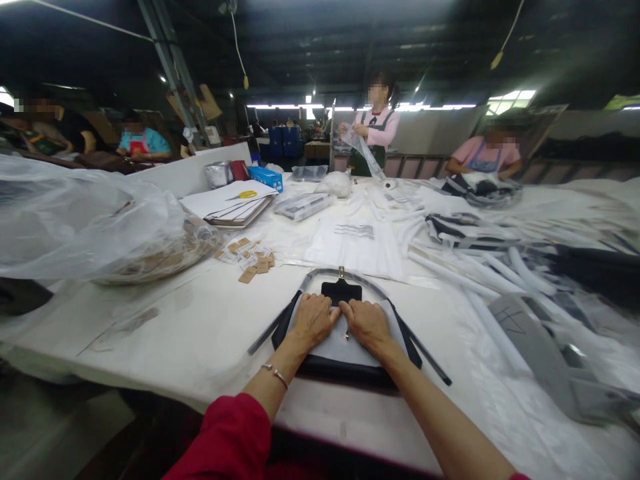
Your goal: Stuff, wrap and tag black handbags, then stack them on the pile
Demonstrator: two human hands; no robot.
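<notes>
A black handbag (345,365) lies flat on the white table (200,333) right in front of me, its front covered by a pale wrapping sheet (345,343). Its black flap with a small gold clasp (341,290) points away from me, and a grey strap (320,275) arcs around it. My left hand (313,320) and my right hand (367,323) rest side by side on the sheet, knuckles up, fingers curled and pressing at the sheet's far edge just below the flap.
Small brown tags (253,257) lie scattered to the left, beside a large clear plastic bag (85,220). A white printed bag (357,247) lies beyond the handbag. Rolled white paper and wrapped bags (480,233) fill the right side. Other people work at the far end.
</notes>
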